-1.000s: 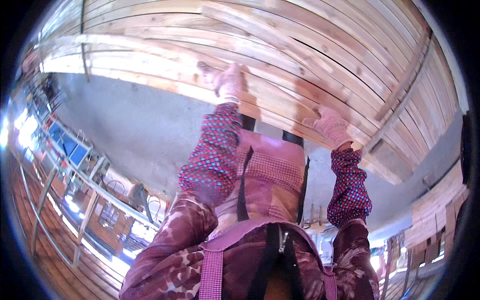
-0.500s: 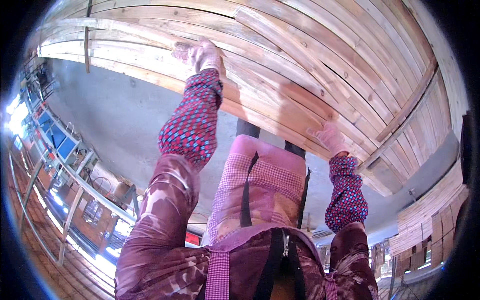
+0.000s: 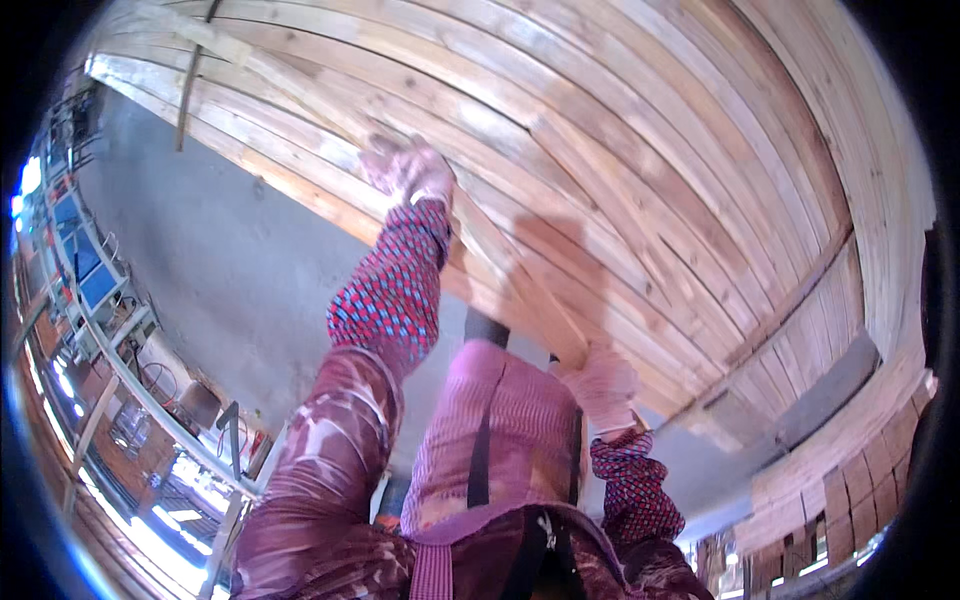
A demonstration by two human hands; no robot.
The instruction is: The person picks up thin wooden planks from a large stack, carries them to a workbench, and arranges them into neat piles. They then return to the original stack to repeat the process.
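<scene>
Both my hands wear pale pinkish gloves. A long narrow wooden board (image 3: 500, 250) lies slantwise over a layer of planks (image 3: 400, 60), from the upper left down toward me. My left hand (image 3: 410, 172) is laid across its middle, with fingers bent over the board; they are partly blurred. At the near right end of the board, my right hand (image 3: 602, 388) is closed around the tip, close to the near edge of the planks. Its fingertips are partly hidden. Another loose board (image 3: 610, 190) rests on the planks beyond my right hand.
A thin dark crosspiece (image 3: 193, 85) lies over the planks at the far left, and a longer strip (image 3: 790, 295) crosses at the right. Grey floor (image 3: 230, 230) shows at left. Stacked wood (image 3: 850, 490) stands at right; blue-panelled equipment (image 3: 90, 255) is at far left.
My right hand has come nearer and to the left, bringing the board's end with it. The board now slants more steeply. My left hand sits lower in the view, which has also shifted.
</scene>
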